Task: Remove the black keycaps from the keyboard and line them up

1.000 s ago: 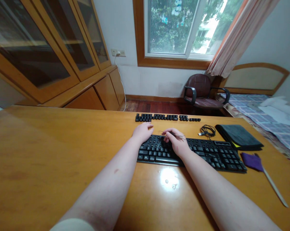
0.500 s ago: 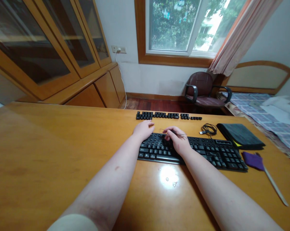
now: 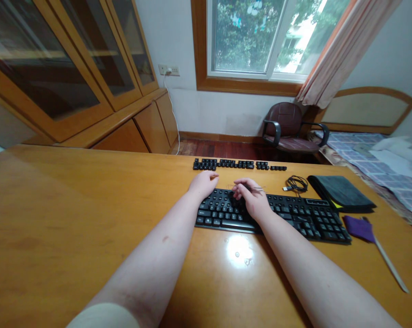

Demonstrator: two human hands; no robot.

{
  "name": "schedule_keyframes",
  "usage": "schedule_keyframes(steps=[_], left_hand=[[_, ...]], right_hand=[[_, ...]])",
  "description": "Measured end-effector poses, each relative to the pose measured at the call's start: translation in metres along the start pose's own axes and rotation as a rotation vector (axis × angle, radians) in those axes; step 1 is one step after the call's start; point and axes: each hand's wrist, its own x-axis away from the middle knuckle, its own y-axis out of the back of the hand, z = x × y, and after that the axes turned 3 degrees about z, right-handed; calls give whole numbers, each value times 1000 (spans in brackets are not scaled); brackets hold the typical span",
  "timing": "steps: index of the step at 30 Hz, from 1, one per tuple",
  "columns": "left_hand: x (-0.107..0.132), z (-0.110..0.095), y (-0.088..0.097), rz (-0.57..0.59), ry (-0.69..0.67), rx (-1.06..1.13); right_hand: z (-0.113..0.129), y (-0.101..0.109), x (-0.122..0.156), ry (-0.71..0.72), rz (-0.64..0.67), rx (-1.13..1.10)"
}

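A black keyboard (image 3: 231,223) lies on the wooden desk, its upper rows showing bare key sockets. My left hand (image 3: 203,184) rests at its upper left corner, fingers stretched out and holding nothing. Over the upper middle of the board, my right hand (image 3: 252,196) is closed around a thin wire keycap puller (image 3: 260,189); fine wire loops stick out past the fingers. Whether the wire touches a key is hidden by the hand. Beyond the keyboard, loose black keycaps (image 3: 209,164) are lined up in groups near the desk's far edge.
Right of the hands lie a coiled USB cable (image 3: 297,183), a dark folded cloth or folder (image 3: 342,191) and a brush (image 3: 390,266) with a purple cloth (image 3: 359,228). Beyond the desk (image 3: 72,218) stand a chair (image 3: 288,125), a bed and a glass-door cabinet (image 3: 69,59).
My right hand has shifted very slightly, its fingers a little higher with the wire keycap puller. My left hand stays in place at the keyboard's corner.
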Motion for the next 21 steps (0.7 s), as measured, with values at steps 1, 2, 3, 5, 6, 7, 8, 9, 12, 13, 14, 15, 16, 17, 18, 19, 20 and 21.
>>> schedule_keyframes(steps=[1,2,3,5,6,7,8,9,12,13,14,15,16,17,18,19,20,21], left_hand=[[0,-1,1,-10,9,10],[0,-1,3,-20,18,24],[1,-3,5,-26,18,48],[3,-7,9,-12,-24,133],[4,-11,11,18,-77,193],[6,-15,13,59,-147,241],[9,-20,15,112,-221,259],[11,-24,16,167,-284,248],[20,-39,17,301,-437,94],[22,-42,17,325,-482,40],[24,-45,17,345,-522,-10],[26,-48,17,357,-551,-51],[27,-49,16,362,-572,-87],[28,-51,16,362,-585,-117],[29,-51,15,359,-591,-139],[29,-51,15,354,-592,-154],[29,-51,14,351,-591,-163],[29,-50,13,349,-589,-165]], right_hand=[[-2,0,-1,-14,-12,-11],[-4,0,-2,-28,-28,-19],[-6,0,-3,-43,-43,-24],[-8,0,-4,-61,-57,-25],[-9,1,-4,-62,-53,-18],[-9,1,-3,-59,-45,-5],[-8,2,-3,-50,-40,14],[-7,3,-1,-36,-39,44],[-3,6,2,32,-70,205],[-1,7,2,61,-82,277],[0,8,3,87,-84,350],[2,8,3,108,-71,414],[3,9,3,120,-46,466],[4,8,2,125,-16,507],[4,8,2,125,16,537],[5,7,1,119,44,558],[5,7,0,114,63,572],[6,6,0,113,75,582]])
